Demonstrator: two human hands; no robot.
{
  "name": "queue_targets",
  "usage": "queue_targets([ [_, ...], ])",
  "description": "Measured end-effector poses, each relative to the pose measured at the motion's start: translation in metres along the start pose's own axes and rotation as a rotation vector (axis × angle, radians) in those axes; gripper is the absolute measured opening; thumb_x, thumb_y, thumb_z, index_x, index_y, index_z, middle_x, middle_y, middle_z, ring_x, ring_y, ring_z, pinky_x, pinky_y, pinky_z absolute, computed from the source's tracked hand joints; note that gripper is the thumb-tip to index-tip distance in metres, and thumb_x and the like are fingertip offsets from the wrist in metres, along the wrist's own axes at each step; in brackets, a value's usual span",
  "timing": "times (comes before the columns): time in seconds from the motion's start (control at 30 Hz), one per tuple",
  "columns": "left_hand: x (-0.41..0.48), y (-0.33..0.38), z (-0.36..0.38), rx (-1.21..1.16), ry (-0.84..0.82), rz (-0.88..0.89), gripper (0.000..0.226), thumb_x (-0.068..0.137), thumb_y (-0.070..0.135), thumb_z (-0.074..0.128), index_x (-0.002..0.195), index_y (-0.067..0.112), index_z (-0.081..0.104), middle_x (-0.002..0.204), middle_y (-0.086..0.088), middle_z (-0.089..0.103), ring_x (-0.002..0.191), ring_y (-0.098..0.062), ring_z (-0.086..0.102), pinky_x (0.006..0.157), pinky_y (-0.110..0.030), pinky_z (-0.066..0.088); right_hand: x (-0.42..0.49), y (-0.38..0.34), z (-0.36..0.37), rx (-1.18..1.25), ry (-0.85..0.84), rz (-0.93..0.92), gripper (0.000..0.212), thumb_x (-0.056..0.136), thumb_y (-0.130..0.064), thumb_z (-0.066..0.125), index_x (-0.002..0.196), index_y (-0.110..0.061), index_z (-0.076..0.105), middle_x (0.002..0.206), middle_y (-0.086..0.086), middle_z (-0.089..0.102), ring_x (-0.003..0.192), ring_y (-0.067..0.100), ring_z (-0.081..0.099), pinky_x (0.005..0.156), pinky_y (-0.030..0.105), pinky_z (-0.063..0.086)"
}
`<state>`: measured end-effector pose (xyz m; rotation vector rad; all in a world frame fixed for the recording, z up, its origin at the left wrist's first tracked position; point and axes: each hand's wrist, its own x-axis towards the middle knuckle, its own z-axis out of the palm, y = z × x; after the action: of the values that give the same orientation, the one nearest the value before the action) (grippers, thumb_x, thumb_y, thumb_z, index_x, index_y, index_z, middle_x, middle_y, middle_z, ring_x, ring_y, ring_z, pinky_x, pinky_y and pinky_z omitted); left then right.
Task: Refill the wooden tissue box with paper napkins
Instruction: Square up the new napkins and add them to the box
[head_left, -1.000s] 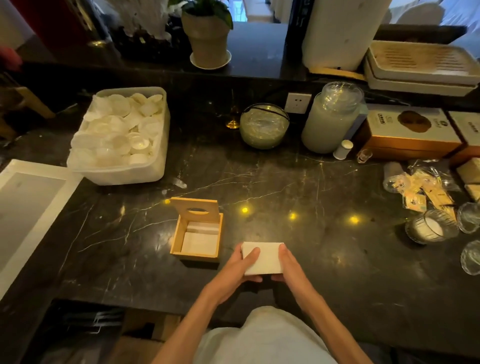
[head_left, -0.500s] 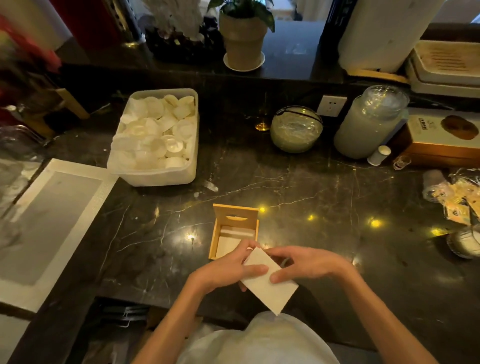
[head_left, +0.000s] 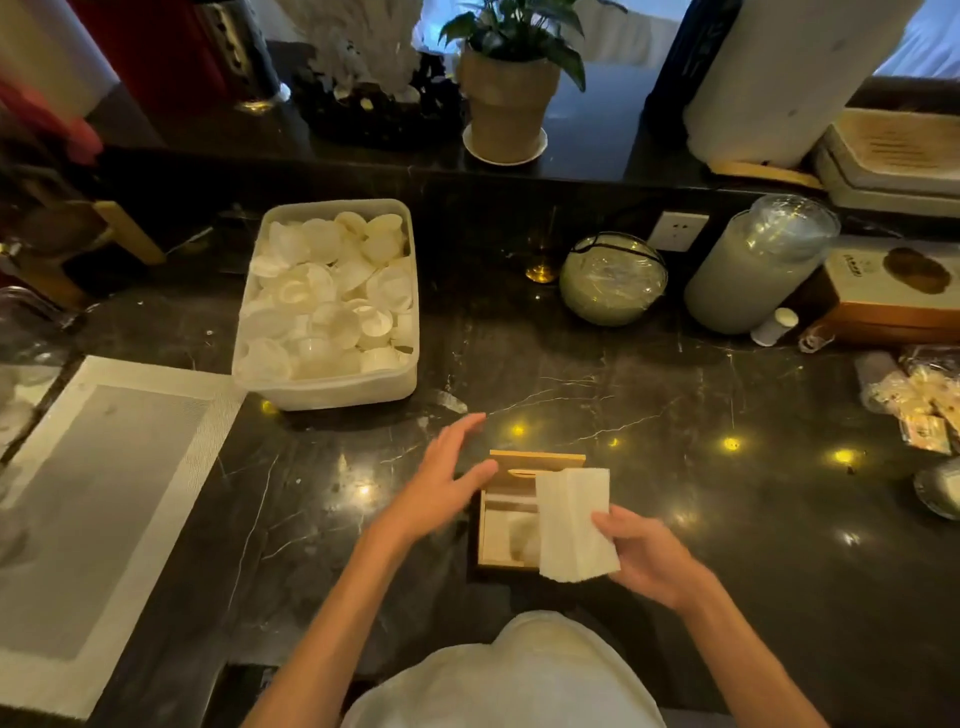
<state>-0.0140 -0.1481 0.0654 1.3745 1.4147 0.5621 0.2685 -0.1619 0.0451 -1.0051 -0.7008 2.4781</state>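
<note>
Right hand (head_left: 644, 558) grip pinches the napkin stack (head_left: 574, 522), long axis running up-frame over the wooden box (head_left: 506, 512); left hand (head_left: 441, 480) open.

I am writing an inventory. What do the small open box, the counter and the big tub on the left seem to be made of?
Box: light wood, matte, visible plank edges.
Counter: dark polished stone, probably marble, with pale veins and light reflections.
Tub: translucent white plastic, likely, with rounded corners.
</note>
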Motion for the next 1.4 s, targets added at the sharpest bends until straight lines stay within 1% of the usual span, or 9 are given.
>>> queue_targets([
  [0.13,0.016,-0.029,0.014,-0.093,-0.181,-0.046,0.035,0.103,0.034,0.043,0.137,0.039,0.050,0.133,0.013,0.059,0.123,0.000,0.054,0.107,-0.034,0.044,0.006,0.020,0.010,0.142,0.065,-0.064,0.084,0.079,-0.020,0.079,0.148,-0.010,0.033,0.148,0.027,0.041,0.137,0.045,0.040,0.104,0.056,0.045],
  [0.23,0.018,-0.033,0.024,-0.193,-0.109,-0.035,0.032,0.105,0.025,0.040,0.128,0.029,0.062,0.120,0.011,0.067,0.108,0.005,0.061,0.092,-0.018,0.048,0.009,0.001,0.032,-0.358,0.193,-0.010,0.078,0.076,-0.036,0.076,0.142,-0.018,0.039,0.138,0.016,0.053,0.124,0.030,0.057,0.100,0.046,0.051],
  [0.33,0.023,-0.036,0.025,-0.208,-0.079,-0.039,0.030,0.105,0.027,0.041,0.123,0.028,0.065,0.116,0.009,0.069,0.107,0.000,0.063,0.094,-0.023,0.049,0.026,-0.033,0.058,-1.036,0.194,0.100,0.058,0.086,-0.040,0.064,0.138,-0.036,0.039,0.132,-0.004,0.054,0.116,0.014,0.058,0.100,0.042,0.050],
  [0.43,0.029,-0.039,0.021,-0.190,-0.095,-0.041,0.028,0.104,0.027,0.042,0.119,0.030,0.067,0.113,0.010,0.070,0.108,-0.004,0.064,0.097,-0.028,0.048,0.054,-0.053,0.078,-1.533,0.185,0.262,0.061,0.093,-0.030,0.059,0.147,-0.033,0.031,0.145,-0.003,0.049,0.130,0.020,0.049,0.108,0.045,0.041],
  [0.53,0.029,-0.036,0.017,-0.183,-0.121,-0.019,0.026,0.104,0.027,0.043,0.105,0.034,0.068,0.104,0.012,0.070,0.101,-0.004,0.064,0.091,-0.026,0.047,0.078,-0.061,0.088,-1.732,0.132,0.445,0.068,0.094,-0.022,0.058,0.152,-0.030,0.024,0.155,0.002,0.039,0.140,0.027,0.039,0.112,0.046,0.036],
  [0.73,0.029,-0.038,0.020,-0.167,-0.106,-0.022,0.025,0.102,0.036,0.043,0.102,0.029,0.067,0.104,0.000,0.069,0.101,-0.016,0.065,0.098,-0.047,0.050,0.098,-0.065,0.095,-1.825,0.057,0.623,0.069,0.095,-0.024,0.058,0.154,-0.027,0.022,0.156,0.004,0.036,0.143,0.029,0.034,0.112,0.044,0.032],
  [1.0,0.030,-0.041,0.025,-0.182,-0.088,0.011,0.030,0.103,0.034,0.040,0.119,0.028,0.065,0.114,0.005,0.070,0.108,-0.011,0.065,0.101,-0.047,0.050,0.100,-0.050,0.074,-1.758,0.041,0.592,0.066,0.097,-0.023,0.053,0.155,-0.023,0.020,0.161,0.005,0.026,0.148,0.028,0.022,0.119,0.044,0.020],
  [1.23,0.033,-0.045,0.030,-0.187,-0.051,0.031,0.029,0.104,0.030,0.039,0.116,0.022,0.065,0.112,-0.003,0.069,0.106,-0.018,0.064,0.099,-0.050,0.049,0.124,-0.033,0.070,-1.805,0.067,0.632,0.045,0.098,-0.018,0.053,0.141,-0.007,0.048,0.143,0.014,0.050,0.134,0.031,0.044,0.111,0.041,0.032],
  [1.4,0.032,-0.044,0.030,-0.192,-0.064,0.043,0.033,0.103,0.036,0.039,0.119,0.021,0.064,0.115,-0.007,0.068,0.108,-0.023,0.063,0.099,-0.053,0.048,0.132,-0.028,0.075,-1.804,0.144,0.663,0.043,0.097,-0.016,0.049,0.139,-0.009,0.048,0.144,0.012,0.049,0.133,0.032,0.044,0.111,0.044,0.034],
])
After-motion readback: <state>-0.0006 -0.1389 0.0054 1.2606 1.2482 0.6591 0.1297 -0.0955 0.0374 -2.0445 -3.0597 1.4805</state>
